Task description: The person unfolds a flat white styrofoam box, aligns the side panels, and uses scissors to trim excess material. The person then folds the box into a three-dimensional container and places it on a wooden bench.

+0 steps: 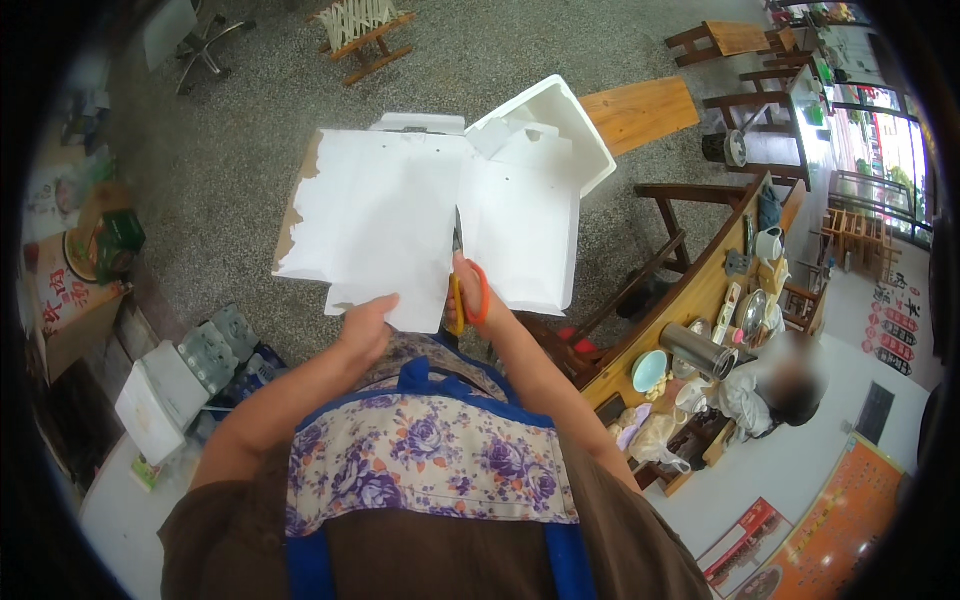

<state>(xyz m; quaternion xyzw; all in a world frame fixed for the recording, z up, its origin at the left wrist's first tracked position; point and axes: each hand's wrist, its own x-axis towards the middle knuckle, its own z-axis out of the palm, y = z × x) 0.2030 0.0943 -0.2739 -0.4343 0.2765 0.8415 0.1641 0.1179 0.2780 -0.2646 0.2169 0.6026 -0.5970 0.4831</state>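
A large sheet of white cardboard (385,205) with torn brown edges at its left spreads out in front of me. My left hand (366,326) pinches its near edge between thumb and fingers. Just right of it, my right hand (478,305) is closed round a pair of scissors (457,238) with one orange and one yellow handle loop. Their blades point away from me, at a slit between the left part of the cardboard and its right panel (522,225). Behind the panel, a white foam box (597,140) sits tilted, partly covered.
A wooden bench (645,112) stands beyond the foam box. Along the right, a long wooden table (640,345) holds a metal cylinder (698,350), a pale bowl (649,371) and bags; a person (765,390) sits there. Cartons and egg trays (215,345) lie at the left.
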